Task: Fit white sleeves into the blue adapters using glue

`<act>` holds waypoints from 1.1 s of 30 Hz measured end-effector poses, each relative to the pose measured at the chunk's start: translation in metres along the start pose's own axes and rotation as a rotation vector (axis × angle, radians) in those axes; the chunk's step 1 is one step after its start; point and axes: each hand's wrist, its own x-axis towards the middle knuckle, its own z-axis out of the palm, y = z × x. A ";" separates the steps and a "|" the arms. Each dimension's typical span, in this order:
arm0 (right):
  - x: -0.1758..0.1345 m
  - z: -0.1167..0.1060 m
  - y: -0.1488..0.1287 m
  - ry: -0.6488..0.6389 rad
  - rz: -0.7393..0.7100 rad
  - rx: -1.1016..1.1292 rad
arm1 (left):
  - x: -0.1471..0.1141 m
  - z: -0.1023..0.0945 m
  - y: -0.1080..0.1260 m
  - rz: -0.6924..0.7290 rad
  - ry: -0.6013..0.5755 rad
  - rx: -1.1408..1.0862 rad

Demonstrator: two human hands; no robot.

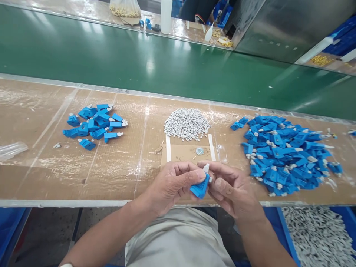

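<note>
My left hand (174,183) pinches a small blue plastic part with a white tip (199,188) between thumb and fingers, just above the table's front edge. The white tip points up and away from me. Against the part's right side, my right hand (232,185) has its fingers curled in; a tiny white bit shows by its fingertips, but what they grip is hidden. Beyond my hands lies a heap of small whitish pieces (187,124). Blue parts with white tips form a small pile (96,124) on the left and a large pile (286,152) on the right.
A cardboard-covered table (119,174) spans the front, with a green conveyor belt (111,55) behind. A small clear disc (199,150) lies near my hands. Clear plastic (12,150) rests far left. Below right stands a blue bin (286,233) of whitish pieces. A person (197,11) is across the belt.
</note>
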 end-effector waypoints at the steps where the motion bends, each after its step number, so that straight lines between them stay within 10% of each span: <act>1: 0.001 0.001 0.002 -0.004 0.003 0.035 | 0.001 0.001 -0.001 0.011 0.003 0.009; 26: -0.003 0.016 0.016 0.001 0.167 0.053 | -0.024 -0.002 -0.004 0.192 0.196 0.512; 28: 0.000 0.009 0.010 -0.047 0.134 -0.050 | -0.039 -0.012 0.014 0.270 0.331 0.805; 32: 0.018 -0.037 -0.016 0.019 -0.032 -0.584 | -0.066 -0.081 0.101 0.647 1.264 1.460; 33: 0.024 -0.054 -0.025 0.119 -0.098 -0.808 | -0.067 -0.102 0.125 0.632 1.350 1.513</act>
